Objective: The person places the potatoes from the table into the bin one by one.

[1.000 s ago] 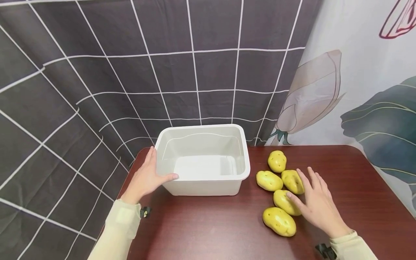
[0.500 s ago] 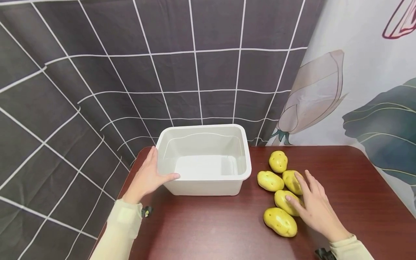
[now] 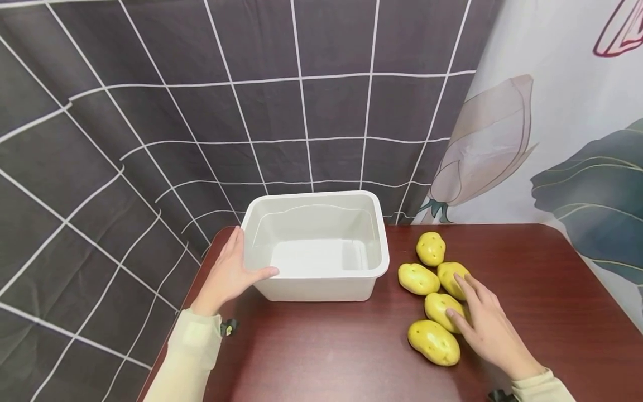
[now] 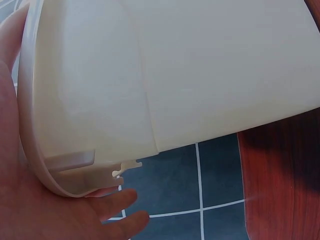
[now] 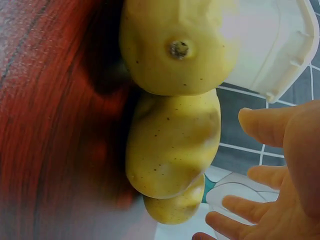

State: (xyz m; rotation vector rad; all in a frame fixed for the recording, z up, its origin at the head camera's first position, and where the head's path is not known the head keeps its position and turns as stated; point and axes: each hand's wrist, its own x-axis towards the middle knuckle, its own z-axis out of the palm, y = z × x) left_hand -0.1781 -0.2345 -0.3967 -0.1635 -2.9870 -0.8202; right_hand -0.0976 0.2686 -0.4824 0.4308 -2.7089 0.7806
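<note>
A white plastic bin point(image 3: 316, 289) stands on the table. My left hand point(image 3: 227, 279) rests at its front left corner, thumb along the front rim and the other fingers along the left side. In the left wrist view, the fingertips point(image 4: 127, 225) extend past the underside of the rim, loosely straight. My right hand point(image 3: 492, 329) hovers at the right of several yellow potatoes, fingers spread, holding none. Its fingertips overlap the back right potato point(image 3: 452, 279) and its thumb overlaps the potato in front of that point(image 3: 442, 311). The right wrist view shows a gap between this hand and the potatoes point(image 5: 172, 145).
The front potato point(image 3: 433, 342), left potato point(image 3: 418, 279) and rear potato point(image 3: 430, 248) lie close by on the dark red table point(image 3: 321, 352). A grey grid-patterned curtain point(image 3: 331, 111) hangs behind the bin, and a floral white curtain point(image 3: 507, 195) is at the right.
My right hand has lowered slightly and moved closer over the potatoes, its fingers less raised. The left hand, bin and potatoes keep their places.
</note>
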